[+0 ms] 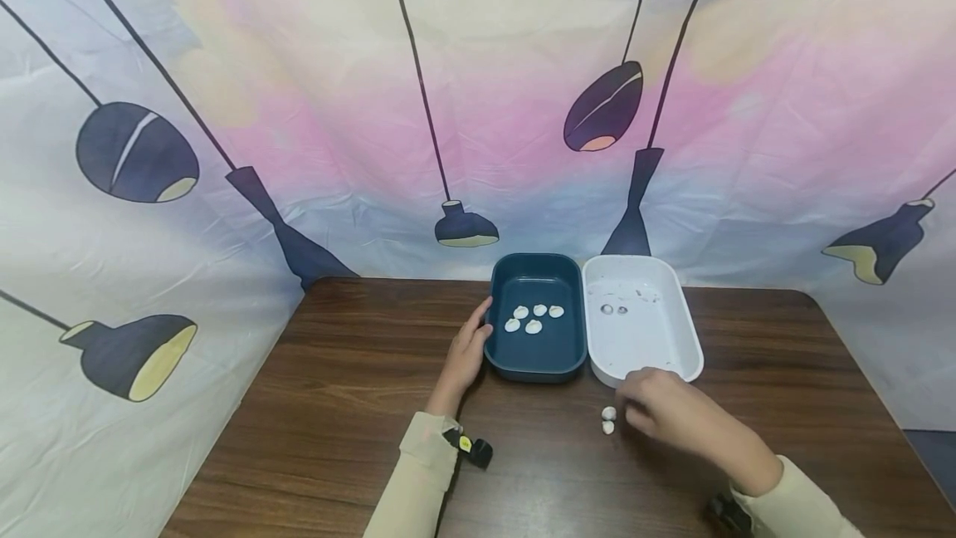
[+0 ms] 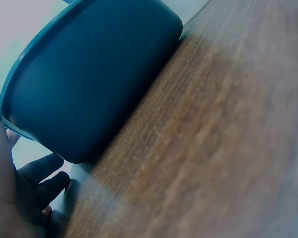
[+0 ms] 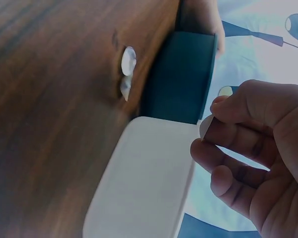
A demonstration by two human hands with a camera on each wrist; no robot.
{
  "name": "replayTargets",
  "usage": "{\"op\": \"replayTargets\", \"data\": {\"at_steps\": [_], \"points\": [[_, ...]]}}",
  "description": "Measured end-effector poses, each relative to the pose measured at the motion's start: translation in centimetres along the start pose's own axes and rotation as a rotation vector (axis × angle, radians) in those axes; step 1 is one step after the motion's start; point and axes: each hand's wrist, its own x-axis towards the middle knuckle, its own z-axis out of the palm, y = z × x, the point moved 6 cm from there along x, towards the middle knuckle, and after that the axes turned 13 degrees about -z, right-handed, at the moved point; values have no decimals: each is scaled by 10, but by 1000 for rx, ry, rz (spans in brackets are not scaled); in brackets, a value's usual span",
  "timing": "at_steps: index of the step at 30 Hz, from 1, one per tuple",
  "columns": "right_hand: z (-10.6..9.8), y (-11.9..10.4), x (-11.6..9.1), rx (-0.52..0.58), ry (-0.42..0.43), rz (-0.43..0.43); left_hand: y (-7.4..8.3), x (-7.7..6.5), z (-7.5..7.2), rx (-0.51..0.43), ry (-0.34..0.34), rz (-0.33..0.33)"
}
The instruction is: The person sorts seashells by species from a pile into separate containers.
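Note:
My left hand (image 1: 465, 353) rests against the left side of a dark teal tray (image 1: 534, 364), its fingers extended along the wall and rim. Several small white shell-like pieces (image 1: 534, 327) lie inside that tray. Over the near edge of the white tray (image 1: 650, 343), my right hand (image 1: 660, 405) appears slightly blurred. The right wrist view shows its thumb and index finger pinching a small pale shell-like piece (image 3: 205, 127), mostly covered by the fingertips. Just left of this hand, two white shell-like pieces (image 1: 608, 420) sit together on the table.
The two trays stand side by side at the back of the brown wooden table (image 1: 358, 380). Two greyish pieces (image 1: 614, 310) and small specks lie in the white tray. Behind the table hangs a cloth (image 1: 523, 123) printed with lamps.

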Motion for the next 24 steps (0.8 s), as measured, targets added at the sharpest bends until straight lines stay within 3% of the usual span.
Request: {"op": "replayTargets", "data": {"at_steps": [10, 24], "points": [[-17, 9, 1, -21, 55, -5, -1, 1, 0, -6, 0, 7], [-26, 34, 1, -43, 15, 70, 0, 0, -1, -2, -2, 6]]}}
